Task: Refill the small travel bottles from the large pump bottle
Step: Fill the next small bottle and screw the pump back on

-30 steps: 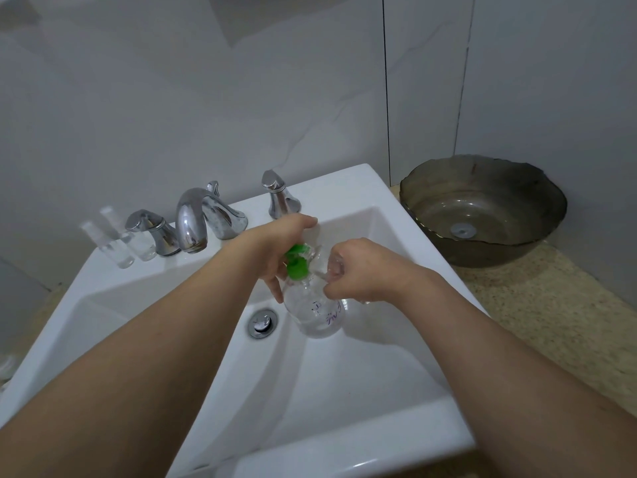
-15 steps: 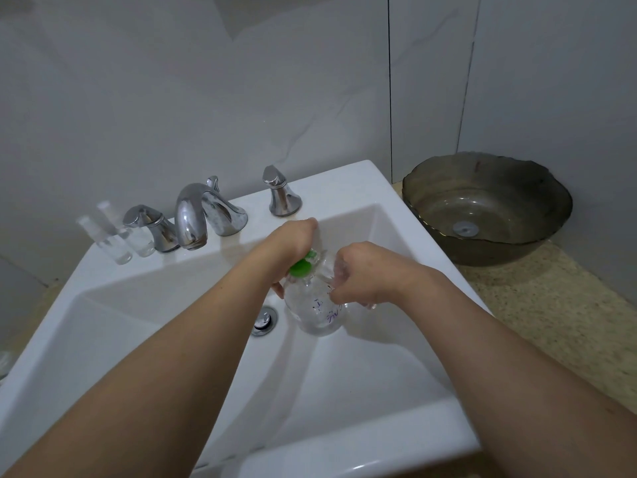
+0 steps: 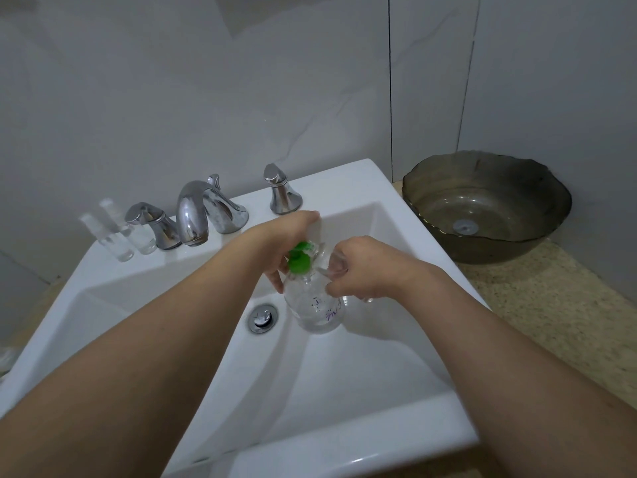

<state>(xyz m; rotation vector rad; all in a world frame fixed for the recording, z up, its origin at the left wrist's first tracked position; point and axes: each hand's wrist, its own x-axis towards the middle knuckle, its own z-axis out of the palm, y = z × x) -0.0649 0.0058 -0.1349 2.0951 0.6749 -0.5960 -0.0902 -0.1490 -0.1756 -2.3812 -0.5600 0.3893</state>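
Over the white sink basin (image 3: 344, 374) stands a clear pump bottle (image 3: 315, 308) with a green pump head (image 3: 299, 260) and blue writing on its side. My left hand (image 3: 286, 239) grips it at the pump, fingers curled round the neck. My right hand (image 3: 362, 267) holds a small clear travel bottle (image 3: 336, 262) close against the pump's spout; most of that bottle is hidden by my fingers. Two more small clear travel bottles (image 3: 117, 236) stand upright on the sink's back ledge, left of the taps.
A chrome faucet (image 3: 196, 215) with two handles (image 3: 151, 222) (image 3: 281, 191) lines the back ledge. The drain stopper (image 3: 262, 317) lies left of the pump bottle. A dark glass bowl (image 3: 489, 205) sits on the speckled counter (image 3: 551, 305) at right. Grey tiled wall behind.
The green pump head has dipped and come back up under my left hand. Both hands and the bottles stay over the basin in almost the same place.
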